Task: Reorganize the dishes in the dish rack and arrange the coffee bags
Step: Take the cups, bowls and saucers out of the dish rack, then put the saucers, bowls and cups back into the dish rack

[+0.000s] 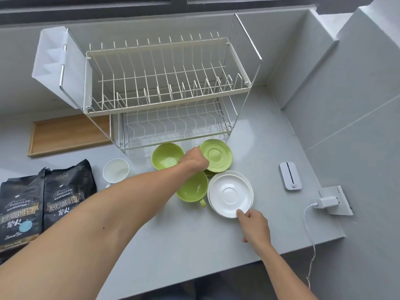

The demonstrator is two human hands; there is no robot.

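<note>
Left grip [194, 160] holds the green saucer [216, 155]; right grip [255, 226] pinches the white saucer stack [229, 194].

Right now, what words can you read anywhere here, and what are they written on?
"Treasure" in cursive: on the right coffee bag.
"Treasure" again, fainter: on the left coffee bag.
Large Chinese characters on both bags' gold bands: visible, but too blurred to read surely.
Small print under each logo: too small.
The white device: its tiny mark is unreadable.
</note>
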